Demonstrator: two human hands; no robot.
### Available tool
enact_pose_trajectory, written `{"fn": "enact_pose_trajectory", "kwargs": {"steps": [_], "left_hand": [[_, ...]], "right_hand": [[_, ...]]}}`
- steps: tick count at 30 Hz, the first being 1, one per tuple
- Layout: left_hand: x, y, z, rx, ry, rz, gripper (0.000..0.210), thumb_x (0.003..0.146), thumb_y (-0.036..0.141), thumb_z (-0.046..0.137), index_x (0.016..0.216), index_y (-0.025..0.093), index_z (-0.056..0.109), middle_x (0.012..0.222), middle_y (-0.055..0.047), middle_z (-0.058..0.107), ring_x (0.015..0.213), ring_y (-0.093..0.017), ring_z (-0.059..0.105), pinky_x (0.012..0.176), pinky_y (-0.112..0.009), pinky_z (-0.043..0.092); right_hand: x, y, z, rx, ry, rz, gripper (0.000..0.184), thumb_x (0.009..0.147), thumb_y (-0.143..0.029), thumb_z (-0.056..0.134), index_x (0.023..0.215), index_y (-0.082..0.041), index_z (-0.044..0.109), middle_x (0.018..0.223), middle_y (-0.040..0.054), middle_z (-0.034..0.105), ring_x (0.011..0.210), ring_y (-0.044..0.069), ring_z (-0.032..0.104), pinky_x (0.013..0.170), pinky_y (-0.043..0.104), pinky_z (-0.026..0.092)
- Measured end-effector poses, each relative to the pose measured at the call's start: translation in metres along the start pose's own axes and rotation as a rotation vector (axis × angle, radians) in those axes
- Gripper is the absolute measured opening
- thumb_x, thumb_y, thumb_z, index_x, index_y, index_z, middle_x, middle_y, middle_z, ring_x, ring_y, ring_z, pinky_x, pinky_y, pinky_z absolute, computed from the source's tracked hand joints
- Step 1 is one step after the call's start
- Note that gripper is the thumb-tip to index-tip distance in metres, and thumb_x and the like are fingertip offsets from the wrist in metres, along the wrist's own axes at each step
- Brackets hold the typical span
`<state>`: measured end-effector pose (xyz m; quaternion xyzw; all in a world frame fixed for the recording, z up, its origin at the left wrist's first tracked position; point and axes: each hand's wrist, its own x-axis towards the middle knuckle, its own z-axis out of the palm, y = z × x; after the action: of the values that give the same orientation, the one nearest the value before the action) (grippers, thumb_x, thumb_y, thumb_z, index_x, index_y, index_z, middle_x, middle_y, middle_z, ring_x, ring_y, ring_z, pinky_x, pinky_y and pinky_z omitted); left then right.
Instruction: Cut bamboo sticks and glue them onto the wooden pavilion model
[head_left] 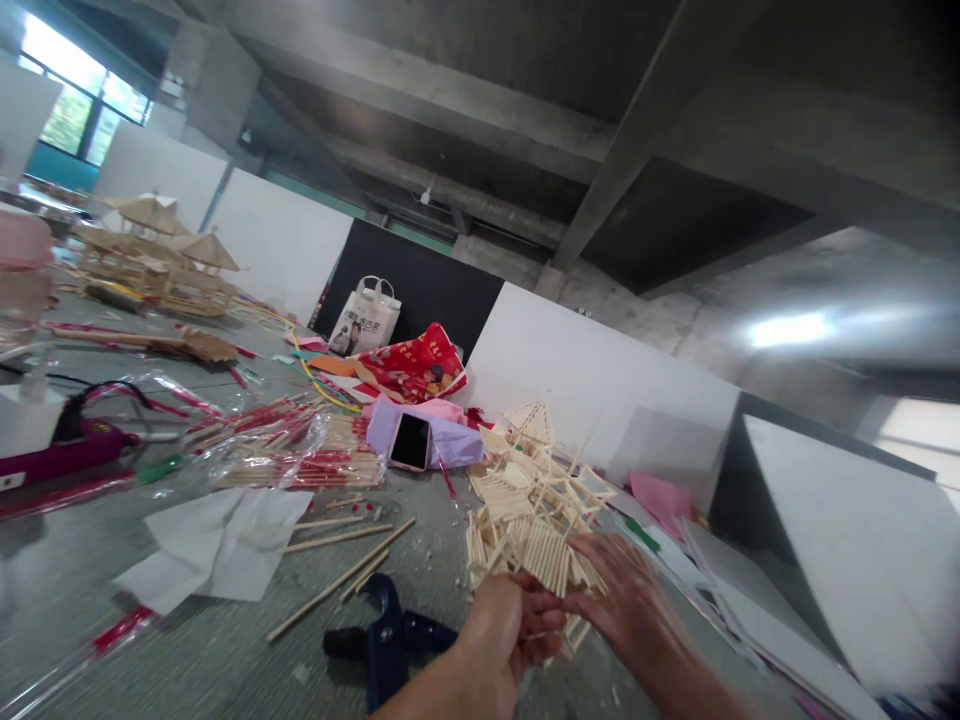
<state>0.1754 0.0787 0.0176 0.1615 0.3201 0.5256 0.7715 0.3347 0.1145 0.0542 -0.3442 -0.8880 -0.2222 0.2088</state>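
Note:
A model building of pale wooden sticks (510, 495) stands on the grey table, with a ribbed panel of sticks at its near end. Against the front edge of that panel is my left hand (517, 625), its fingers curled and its thumb on top. My right hand (619, 590) wraps the panel's right side, its thumb close to the left fingertips. The fingers partly hide what lies between them. Just left of my left wrist lies a dark blue cutter-like tool (386, 635) with a curved jaw.
Loose wooden sticks (341, 580), crumpled white paper (225, 550) and plastic-wrapped stick bundles (292, 450) lie leftward. Behind are a phone (410, 441) on purple cloth and a red bag (420, 368). A magenta glue gun (67, 450) and finished stick pavilions (161, 260) are far left. White boards (757, 575) lean right.

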Motion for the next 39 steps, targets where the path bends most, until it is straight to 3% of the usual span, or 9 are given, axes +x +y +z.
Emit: {"fn": "enact_pose_trajectory", "kwargs": {"steps": [5,14,18,24,28,30,35,39], "left_hand": [[-0.003,0.000,0.001,-0.017,-0.004,0.023,0.017,0.063,0.001,0.043,0.066,0.017,0.049,0.062,-0.002,0.059,0.052,-0.010,0.055,0.051,-0.021,0.041],[0.000,-0.005,-0.005,-0.033,-0.007,0.048,0.016,0.065,0.004,0.044,0.074,0.015,0.052,0.068,-0.004,0.061,0.055,-0.011,0.057,0.054,-0.023,0.044],[0.000,-0.006,-0.006,-0.032,-0.019,0.061,0.021,0.061,0.001,0.044,0.076,0.015,0.050,0.069,-0.003,0.061,0.055,-0.011,0.058,0.055,-0.023,0.045],[-0.007,-0.004,-0.004,-0.005,-0.062,0.033,0.028,0.055,-0.002,0.044,0.076,0.014,0.051,0.070,-0.002,0.060,0.054,-0.009,0.057,0.054,-0.021,0.043],[-0.016,-0.005,-0.006,0.060,-0.096,-0.049,0.009,0.065,0.012,0.049,0.071,0.012,0.055,0.061,-0.001,0.056,0.050,-0.008,0.053,0.052,-0.021,0.042],[-0.021,-0.007,-0.007,0.127,-0.116,-0.099,0.009,0.066,0.019,0.052,0.069,0.011,0.057,0.060,0.000,0.054,0.049,-0.008,0.052,0.052,-0.020,0.041],[-0.034,-0.015,-0.008,0.250,-0.208,-0.090,0.015,0.059,0.013,0.059,0.074,0.013,0.059,0.061,0.002,0.054,0.052,-0.006,0.051,0.055,-0.019,0.039],[-0.047,-0.001,-0.005,0.363,-0.179,0.040,0.017,0.062,0.022,0.066,0.075,0.013,0.059,0.065,-0.001,0.060,0.052,-0.007,0.051,0.050,-0.018,0.036]], "right_hand": [[-0.001,0.000,0.001,0.007,-0.003,-0.019,0.047,0.069,-0.016,0.072,0.110,-0.017,0.051,0.107,0.0085,0.057,0.100,0.025,0.050,0.085,0.040,0.042],[-0.004,-0.017,-0.010,0.003,0.033,-0.029,0.029,0.072,-0.015,0.069,0.098,-0.022,0.059,0.107,0.0083,0.055,0.101,0.027,0.048,0.083,0.044,0.041],[-0.007,-0.028,-0.014,-0.067,0.110,-0.126,0.015,0.081,-0.016,0.056,0.094,-0.021,0.061,0.106,0.0092,0.057,0.103,0.027,0.048,0.088,0.046,0.040],[-0.016,-0.033,-0.012,-0.173,0.271,-0.299,0.023,0.086,-0.012,0.042,0.098,-0.017,0.061,0.106,0.0122,0.059,0.109,0.026,0.046,0.093,0.051,0.036],[-0.024,-0.043,-0.022,-0.238,0.331,-0.435,0.026,0.089,-0.013,0.036,0.094,-0.016,0.062,0.105,0.0086,0.062,0.109,0.022,0.049,0.101,0.044,0.029],[-0.028,-0.052,-0.024,-0.262,0.345,-0.493,0.028,0.089,-0.013,0.035,0.091,-0.017,0.063,0.104,0.0051,0.064,0.107,0.019,0.051,0.104,0.041,0.024],[-0.040,-0.072,-0.028,-0.222,0.448,-0.418,0.026,0.089,-0.011,0.040,0.085,-0.022,0.063,0.094,-0.0001,0.067,0.101,0.015,0.055,0.103,0.040,0.028],[-0.061,-0.050,-0.040,-0.220,0.368,-0.337,0.017,0.088,-0.022,0.047,0.096,-0.025,0.062,0.097,-0.0008,0.067,0.094,0.015,0.057,0.091,0.033,0.040]]}}
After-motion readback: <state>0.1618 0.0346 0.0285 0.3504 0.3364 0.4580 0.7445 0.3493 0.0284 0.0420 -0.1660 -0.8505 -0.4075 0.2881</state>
